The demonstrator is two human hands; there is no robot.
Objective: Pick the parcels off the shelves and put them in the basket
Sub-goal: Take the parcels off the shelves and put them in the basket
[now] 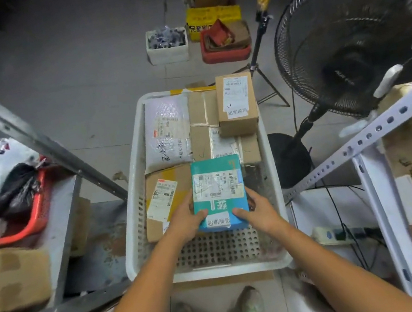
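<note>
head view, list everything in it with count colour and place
basket: 1, white, floor centre
teal box: 1, teal, held over basket
brown boxes: at least 3, brown, in basket
mailer: 1, silvery, in basket, far left
fan: 1, black, right
tripod: 1, black, behind basket
tray: 1, red, left shelf
foam box: 1, white, far floor
tub: 1, red, far floor
left hand: 1, grips teal box
right hand: 1, grips teal box

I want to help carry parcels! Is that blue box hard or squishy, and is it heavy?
Probably hard: the blue box has straight edges and flat faces though the left hand and right hand grip only its near end. Likely light, since it stays level over the basket held that way. Its smooth-looking top may slip a little.
</note>
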